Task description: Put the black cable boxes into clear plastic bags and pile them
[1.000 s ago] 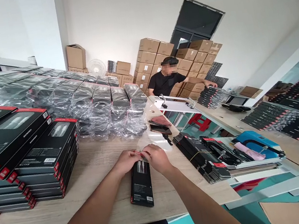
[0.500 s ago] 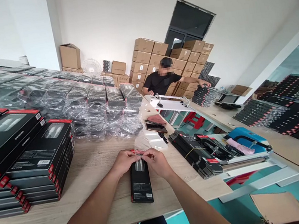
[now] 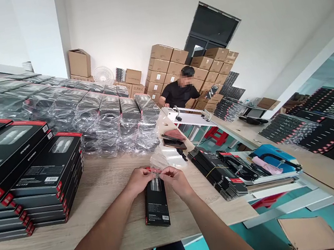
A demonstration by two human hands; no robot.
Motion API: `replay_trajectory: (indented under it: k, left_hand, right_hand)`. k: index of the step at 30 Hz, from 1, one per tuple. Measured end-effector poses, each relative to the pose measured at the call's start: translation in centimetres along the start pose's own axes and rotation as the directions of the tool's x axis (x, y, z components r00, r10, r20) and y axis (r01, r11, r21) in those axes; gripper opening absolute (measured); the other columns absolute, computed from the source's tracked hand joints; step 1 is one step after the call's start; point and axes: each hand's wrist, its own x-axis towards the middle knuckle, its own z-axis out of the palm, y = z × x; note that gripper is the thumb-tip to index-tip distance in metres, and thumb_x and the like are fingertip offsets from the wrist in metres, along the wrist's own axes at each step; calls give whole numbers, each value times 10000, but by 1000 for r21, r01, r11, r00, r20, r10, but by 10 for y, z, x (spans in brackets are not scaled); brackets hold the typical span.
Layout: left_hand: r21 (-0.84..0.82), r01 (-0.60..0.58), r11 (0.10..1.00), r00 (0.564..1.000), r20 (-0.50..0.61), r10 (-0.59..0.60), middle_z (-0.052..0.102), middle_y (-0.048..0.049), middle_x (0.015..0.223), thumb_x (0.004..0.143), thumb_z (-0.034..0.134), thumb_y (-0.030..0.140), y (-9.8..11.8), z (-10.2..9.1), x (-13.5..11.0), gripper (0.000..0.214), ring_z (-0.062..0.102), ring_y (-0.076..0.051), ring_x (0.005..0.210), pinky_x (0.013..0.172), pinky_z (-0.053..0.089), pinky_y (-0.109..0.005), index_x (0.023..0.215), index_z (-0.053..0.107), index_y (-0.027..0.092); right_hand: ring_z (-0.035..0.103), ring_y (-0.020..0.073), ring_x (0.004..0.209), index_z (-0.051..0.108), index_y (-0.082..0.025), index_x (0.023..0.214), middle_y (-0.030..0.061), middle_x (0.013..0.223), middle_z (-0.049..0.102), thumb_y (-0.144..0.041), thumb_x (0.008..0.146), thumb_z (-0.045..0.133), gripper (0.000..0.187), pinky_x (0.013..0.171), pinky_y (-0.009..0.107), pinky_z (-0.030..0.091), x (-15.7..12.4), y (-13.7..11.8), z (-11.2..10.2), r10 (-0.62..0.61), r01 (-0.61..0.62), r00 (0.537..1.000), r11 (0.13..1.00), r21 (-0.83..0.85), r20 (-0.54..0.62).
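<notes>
over the wood table [image 3: 112, 222] before cartons [image 3: 162, 64], left grip [image 3: 138, 181] and right grip [image 3: 176, 181] closed on plastic bag [image 3: 161, 160]

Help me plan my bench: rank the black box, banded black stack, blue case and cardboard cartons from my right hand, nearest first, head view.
From the right hand:
1. Black box, just below it.
2. Banded black stack, to its right.
3. Blue case, farther right.
4. Cardboard cartons, far back by the wall.

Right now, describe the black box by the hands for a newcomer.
On the long wooden table, near its front edge, a single black box lies flat just below the left hand and right hand, which pinch a clear plastic bag. Unlike the stacked boxes to its left, it lies alone.
</notes>
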Motion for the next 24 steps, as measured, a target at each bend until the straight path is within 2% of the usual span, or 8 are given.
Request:
replay_trajectory:
  k: [5,12,16,18,21,24]
  left_hand:
    - [7,17,1000,1000,-3,-17,642,-19,623,625,713,432,-5,0,1,298,563,-159,619,612,405,-273,596,661,140]
    - [-2,25,1000,1000,-11,-25,643,-22,648,640,702,428,-7,-3,3,296,552,-145,592,584,393,-258,612,649,138]
    - [22,-16,1000,999,-38,17,676,-47,700,713,625,508,-2,-6,2,374,601,-186,694,644,414,-276,620,664,147]
    - [76,-46,996,997,-51,50,690,-61,737,703,629,533,1,-4,1,399,618,-209,740,666,418,-285,577,653,155]
    - [193,-69,979,995,-59,82,697,-59,758,636,710,467,4,-1,-1,322,628,-227,780,674,417,-286,530,644,170]
    - [256,-78,963,990,-90,104,686,-40,712,662,689,350,4,0,-2,205,631,-217,775,690,416,-285,549,668,181]
  right_hand:
    - [568,171,670,623,-188,696,19,692,647,-451,641,736,291,679,314,463,4,3,0,46,-39,997,992,117,-55]
    - [539,159,655,579,-188,734,23,705,620,-475,709,662,300,648,294,446,17,1,-13,-47,57,961,998,31,-271]
    - [540,162,649,574,-190,771,34,715,619,-488,714,667,317,624,290,451,15,-2,-13,-128,114,956,991,-68,-264]
    - [539,158,633,574,-194,785,32,714,621,-485,715,667,314,607,287,449,11,-4,-7,-151,129,957,987,-101,-248]
    - [539,156,610,577,-204,805,27,717,633,-484,722,654,302,588,286,444,6,-6,5,-169,132,953,979,-156,-251]
    - [555,163,620,588,-212,847,25,729,650,-467,716,659,295,588,286,442,3,-8,12,-189,138,953,967,-215,-238]
